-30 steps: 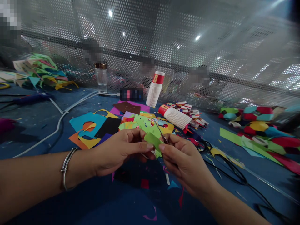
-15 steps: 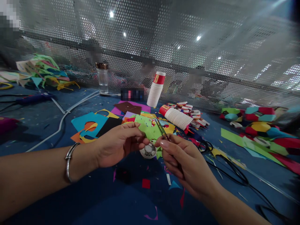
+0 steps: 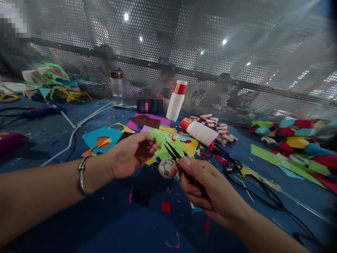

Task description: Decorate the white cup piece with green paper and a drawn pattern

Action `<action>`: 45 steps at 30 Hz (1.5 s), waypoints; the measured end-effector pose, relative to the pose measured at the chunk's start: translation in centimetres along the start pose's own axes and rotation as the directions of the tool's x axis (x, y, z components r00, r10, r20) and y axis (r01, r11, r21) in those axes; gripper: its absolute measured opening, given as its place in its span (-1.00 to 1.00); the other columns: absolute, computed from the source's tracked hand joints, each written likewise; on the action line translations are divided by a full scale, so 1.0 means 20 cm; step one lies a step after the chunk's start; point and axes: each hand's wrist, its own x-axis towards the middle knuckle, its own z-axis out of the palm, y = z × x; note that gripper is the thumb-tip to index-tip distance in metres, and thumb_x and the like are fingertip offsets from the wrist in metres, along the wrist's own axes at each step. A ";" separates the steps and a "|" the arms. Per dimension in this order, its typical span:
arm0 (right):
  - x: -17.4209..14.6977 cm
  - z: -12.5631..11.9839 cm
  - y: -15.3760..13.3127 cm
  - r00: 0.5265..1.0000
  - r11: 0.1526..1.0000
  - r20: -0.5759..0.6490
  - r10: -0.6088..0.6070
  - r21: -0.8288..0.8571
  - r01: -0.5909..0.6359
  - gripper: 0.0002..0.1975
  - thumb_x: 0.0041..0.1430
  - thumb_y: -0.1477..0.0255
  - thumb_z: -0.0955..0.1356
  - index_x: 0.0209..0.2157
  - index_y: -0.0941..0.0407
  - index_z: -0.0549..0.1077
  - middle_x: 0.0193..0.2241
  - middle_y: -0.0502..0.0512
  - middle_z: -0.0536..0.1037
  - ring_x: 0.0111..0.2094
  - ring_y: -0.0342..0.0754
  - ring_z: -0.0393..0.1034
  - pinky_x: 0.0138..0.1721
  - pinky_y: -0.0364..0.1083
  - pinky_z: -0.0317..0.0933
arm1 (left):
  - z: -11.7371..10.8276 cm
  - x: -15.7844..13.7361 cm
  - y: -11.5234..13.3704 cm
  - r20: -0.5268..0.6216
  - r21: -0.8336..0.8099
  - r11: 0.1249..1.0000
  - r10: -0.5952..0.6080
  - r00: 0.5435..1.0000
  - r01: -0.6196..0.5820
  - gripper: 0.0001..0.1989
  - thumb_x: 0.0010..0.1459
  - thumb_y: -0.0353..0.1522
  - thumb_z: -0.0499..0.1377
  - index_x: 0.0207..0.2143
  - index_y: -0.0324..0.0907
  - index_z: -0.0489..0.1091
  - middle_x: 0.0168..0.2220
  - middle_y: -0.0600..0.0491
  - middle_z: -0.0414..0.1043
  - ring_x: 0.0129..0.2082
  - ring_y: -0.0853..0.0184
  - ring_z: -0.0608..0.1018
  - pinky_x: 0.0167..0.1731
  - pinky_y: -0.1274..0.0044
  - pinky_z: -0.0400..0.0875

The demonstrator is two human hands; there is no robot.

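My right hand (image 3: 204, 189) grips a pair of dark tweezers (image 3: 173, 154), whose two tips are apart and point up and left. My left hand (image 3: 138, 151) is closed in a pinch at the left edge of the light green paper (image 3: 164, 137); whatever lies between its fingertips is hidden or too small to make out. Just left of the right fingertips is a small round white piece (image 3: 165, 168) with a dark printed pattern. Cut paper in several colours lies behind both hands, including a blue sheet (image 3: 98, 138) with a cut-out.
Stacked paper cups stand upright (image 3: 176, 103), and another cup stack (image 3: 202, 131) lies beside cut cup pieces. A clear bottle (image 3: 116, 91) is at the back. Scissors (image 3: 234, 165) and a black cable (image 3: 265, 188) lie at right. A blue glue gun (image 3: 43, 110) rests at left.
My hands have moved apart. The left shifted slightly left, and the tweezers withdrew from it, their tips now spread and turned more to the left.
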 end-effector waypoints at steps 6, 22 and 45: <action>0.00 0.00 0.01 1.000 1.000 0.002 0.018 -0.001 -0.018 -0.63 0.32 0.13 0.35 -0.33 0.17 0.51 -0.68 -0.19 0.11 -0.73 -0.34 -0.16 -0.76 -0.32 -0.25 | 0.02 0.00 -0.01 -0.017 -0.014 1.000 -0.018 1.000 0.018 -0.85 0.03 -0.55 0.17 -0.55 -0.21 0.33 -0.59 0.12 0.37 -0.62 0.51 0.42 -0.58 0.71 0.43; 0.00 0.00 0.00 1.000 0.999 -0.013 0.014 0.037 -0.014 -0.62 0.32 0.12 0.35 -0.34 0.17 0.52 -0.70 -0.20 0.11 -0.74 -0.35 -0.19 -0.76 -0.33 -0.27 | 0.02 -0.01 -0.06 0.136 0.113 0.987 0.101 0.986 -0.117 -0.91 -0.01 -0.56 0.25 -0.42 -0.24 0.46 -0.48 0.10 0.49 -0.50 0.50 0.48 -0.43 0.67 0.42; 0.00 -0.01 0.03 1.000 0.998 -0.006 0.025 0.063 -0.025 -0.60 0.30 0.13 0.37 -0.44 0.17 0.44 -0.73 -0.26 -0.01 -0.72 -0.35 -0.30 -0.76 -0.33 -0.35 | -0.01 -0.01 -0.07 0.311 0.331 0.882 0.233 0.921 -0.335 -0.86 0.04 -0.55 0.23 -0.31 -0.24 0.48 -0.36 0.13 0.49 -0.44 0.51 0.50 -0.42 0.63 0.38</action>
